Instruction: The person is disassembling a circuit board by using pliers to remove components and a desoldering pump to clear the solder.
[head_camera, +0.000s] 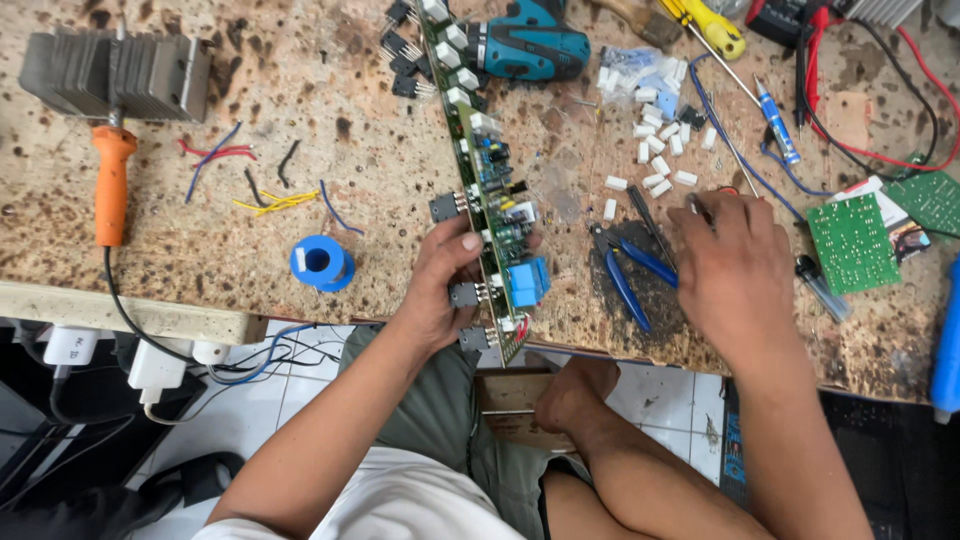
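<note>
Long, narrow green circuit board (487, 180), crowded with white block resistors, a blue relay and black transistors along its edge, stands on its long edge across the stained, speckled brown workbench (330, 110), running from the front edge of the bench back toward a teal cordless drill (530, 45). Left hand (440, 290) clamps the near end of the board, thumb pressed on the component side and fingers wrapped behind it, so the grip is closed firmly on it. Right hand (735, 270) rests palm down on the bench to the right, fingers curled near a thin tool whose tip peeks out; whether it actually grasps that tool cannot be told. Blue-handled pliers (625, 275) lie just beside that hand, between it and the board. Loose white ceramic resistors (655, 145) are scattered behind. A blue spool of solder wire (322, 262) sits left of the board, and an orange-handled soldering iron (112, 185) lies further left, near a grey finned heatsink (115, 75).
</note>
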